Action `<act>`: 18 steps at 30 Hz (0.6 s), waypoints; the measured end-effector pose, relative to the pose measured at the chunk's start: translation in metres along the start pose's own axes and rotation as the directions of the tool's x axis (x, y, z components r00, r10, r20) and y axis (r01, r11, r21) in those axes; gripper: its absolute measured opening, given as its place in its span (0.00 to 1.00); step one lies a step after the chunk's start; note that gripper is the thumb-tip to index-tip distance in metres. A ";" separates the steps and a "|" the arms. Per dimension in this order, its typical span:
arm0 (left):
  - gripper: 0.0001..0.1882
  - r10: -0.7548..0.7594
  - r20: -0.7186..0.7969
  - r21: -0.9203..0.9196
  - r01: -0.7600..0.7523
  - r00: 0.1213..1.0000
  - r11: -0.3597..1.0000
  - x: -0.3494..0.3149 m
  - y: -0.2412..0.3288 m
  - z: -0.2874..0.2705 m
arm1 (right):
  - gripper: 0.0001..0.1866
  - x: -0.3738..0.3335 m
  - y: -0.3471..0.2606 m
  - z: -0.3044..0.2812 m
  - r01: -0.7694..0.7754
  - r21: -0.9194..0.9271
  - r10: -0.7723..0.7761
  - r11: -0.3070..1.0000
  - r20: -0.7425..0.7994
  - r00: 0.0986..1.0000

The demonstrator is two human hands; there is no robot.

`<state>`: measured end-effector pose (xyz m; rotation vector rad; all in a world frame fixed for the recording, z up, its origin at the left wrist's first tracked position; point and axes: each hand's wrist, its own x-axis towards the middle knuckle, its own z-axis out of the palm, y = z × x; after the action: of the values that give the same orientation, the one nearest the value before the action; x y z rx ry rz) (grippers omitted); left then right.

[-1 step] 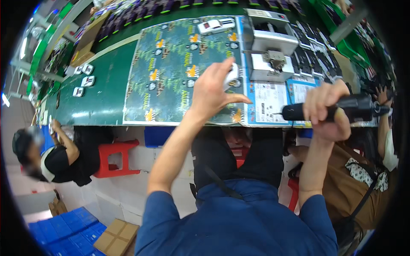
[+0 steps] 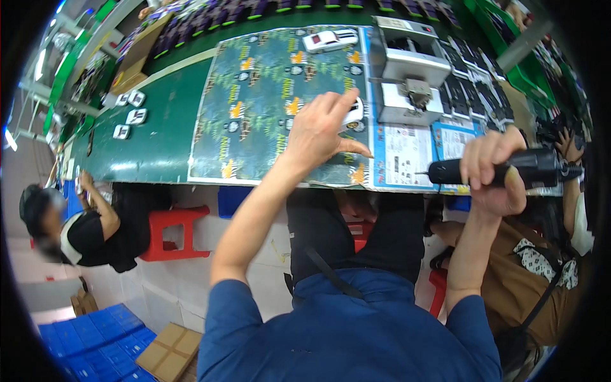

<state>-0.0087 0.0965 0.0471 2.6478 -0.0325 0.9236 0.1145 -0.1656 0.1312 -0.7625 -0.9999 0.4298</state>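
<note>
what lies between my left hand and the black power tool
In the head view, a blue-and-white printed sheet shows between your left hand and the black power tool.

A long green surface [image 2: 143,156] crosses the room, its bare left end catching a pale gleam. Below lies a light tiled floor [image 2: 162,293] — a red plastic stool [image 2: 180,235] standing on it, blue crates [image 2: 95,337] and a brown carton [image 2: 167,351] at lower left. Metal framing [image 2: 94,37] rises upper left — beside a bright strip light [image 2: 40,65].
</note>
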 end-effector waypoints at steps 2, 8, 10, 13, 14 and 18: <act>0.51 0.086 0.232 0.185 -0.131 0.969 0.974 -0.005 -0.031 -0.003 | 0.14 -0.008 0.000 -0.009 0.013 0.042 -0.014 0.999 0.015 1.000; 0.52 0.008 0.434 0.429 -0.214 0.901 0.877 -0.040 -0.102 -0.065 | 0.16 -0.019 -0.002 -0.015 0.007 0.022 -0.006 1.000 -0.029 1.000; 0.54 -0.074 0.363 0.572 -0.159 0.929 0.805 -0.066 -0.134 -0.101 | 0.16 -0.014 0.002 -0.017 0.006 0.033 -0.006 0.999 -0.008 1.000; 0.58 -0.231 0.252 0.639 0.018 0.940 0.769 -0.088 -0.151 -0.132 | 0.15 -0.008 0.004 -0.021 0.006 0.018 -0.006 1.000 -0.015 1.000; 0.57 -0.248 0.167 0.616 0.095 0.954 0.782 -0.101 -0.152 -0.136 | 0.15 -0.006 0.008 -0.020 0.006 0.022 -0.006 1.000 -0.012 1.000; 0.41 -0.322 -0.092 0.508 0.322 0.942 0.799 -0.146 -0.146 -0.126 | 0.15 0.003 0.026 -0.011 -0.011 0.065 0.010 0.998 0.007 1.000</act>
<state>-0.1806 0.2615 0.0061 2.9870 0.7532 0.9096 0.1254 -0.1507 0.1104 -0.7087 -0.9837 0.4721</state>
